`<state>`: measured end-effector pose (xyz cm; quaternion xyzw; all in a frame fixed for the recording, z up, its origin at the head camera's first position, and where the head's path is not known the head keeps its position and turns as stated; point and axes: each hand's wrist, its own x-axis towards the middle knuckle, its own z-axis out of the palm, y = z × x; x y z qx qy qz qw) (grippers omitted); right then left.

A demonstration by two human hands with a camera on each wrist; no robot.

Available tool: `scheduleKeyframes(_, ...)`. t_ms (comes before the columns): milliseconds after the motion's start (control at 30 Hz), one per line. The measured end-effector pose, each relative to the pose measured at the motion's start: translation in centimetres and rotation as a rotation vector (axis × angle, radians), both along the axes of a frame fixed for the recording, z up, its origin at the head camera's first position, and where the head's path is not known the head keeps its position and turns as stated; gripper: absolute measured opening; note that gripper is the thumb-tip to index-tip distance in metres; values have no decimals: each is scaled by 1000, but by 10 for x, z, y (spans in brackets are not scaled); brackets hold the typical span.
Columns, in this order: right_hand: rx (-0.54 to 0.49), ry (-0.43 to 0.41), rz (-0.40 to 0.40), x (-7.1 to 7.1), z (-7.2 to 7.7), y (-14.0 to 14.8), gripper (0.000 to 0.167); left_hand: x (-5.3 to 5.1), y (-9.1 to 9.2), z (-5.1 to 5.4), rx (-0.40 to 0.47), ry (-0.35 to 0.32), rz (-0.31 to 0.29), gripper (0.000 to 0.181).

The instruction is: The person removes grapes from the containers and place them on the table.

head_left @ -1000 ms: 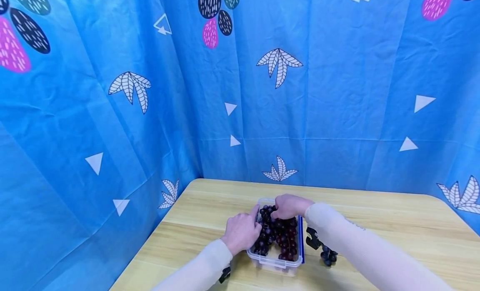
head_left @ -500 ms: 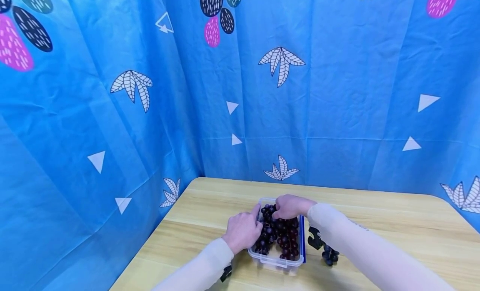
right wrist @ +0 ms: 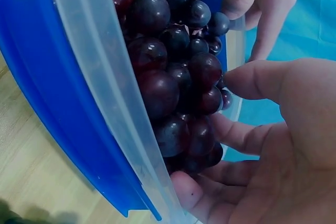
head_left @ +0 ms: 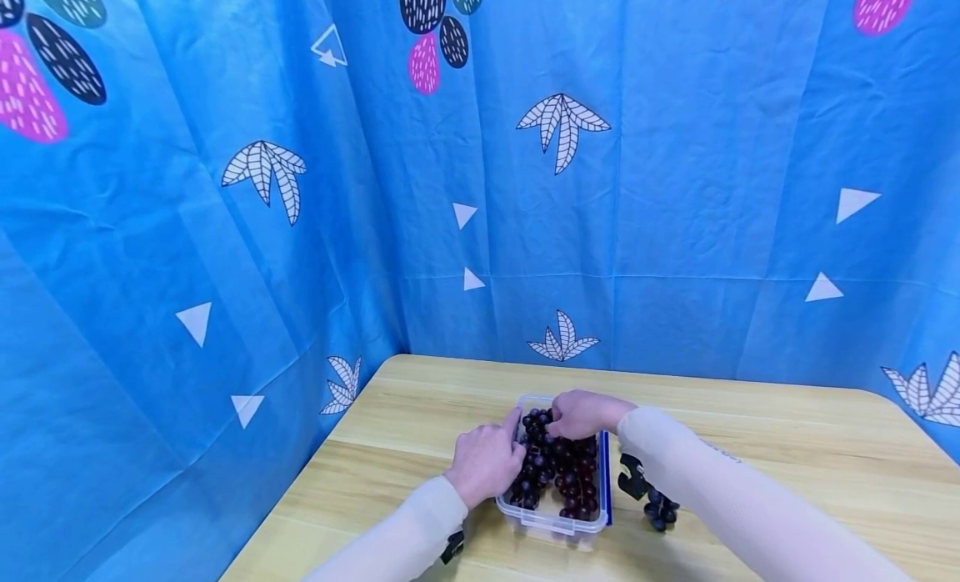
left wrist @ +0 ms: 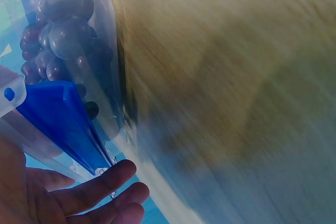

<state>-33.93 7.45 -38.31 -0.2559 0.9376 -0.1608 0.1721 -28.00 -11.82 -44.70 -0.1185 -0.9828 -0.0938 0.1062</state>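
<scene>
A clear plastic food container (head_left: 551,525) with blue side clips stands on the table. Dark purple grapes (head_left: 534,469) fill much of it, with bare floor showing near the front. My left hand (head_left: 486,464) holds the container's left wall; its thumb reaches over the rim, and the other fingers lie outside by the blue clip (left wrist: 60,119). At the container's far right corner, my right hand (head_left: 587,413) grips a bunch of grapes (right wrist: 178,87), thumb on one side and fingers curled under the other. The fingertips of this hand are hidden in the head view.
Another small bunch of dark grapes (head_left: 660,510) lies on the wooden table (head_left: 750,432) right of the container, partly behind the right sleeve. A blue patterned curtain (head_left: 675,190) hangs behind the table and along its left side.
The head view has shifted slightly. Both hands stay at the container, and the grapes look almost the same as before.
</scene>
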Motion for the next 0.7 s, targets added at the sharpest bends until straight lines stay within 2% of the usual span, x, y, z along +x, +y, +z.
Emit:
scheduleKeyframes(200,14,-1,58,3,5,3,15,-1,0,0,14,-11,4,62)
scheduleKeyframes(333,24,-18,66,4,8,3,16,-1,0,0,11,-6,4,62)
scheduleKeyframes(600,90,-27,107,-1,11,5,42,-1,0,0,10,0,5,62)
scheduleKeyframes(700,108,-28,112,-2,12,5,44,-1,0,0,14,-9,5,62)
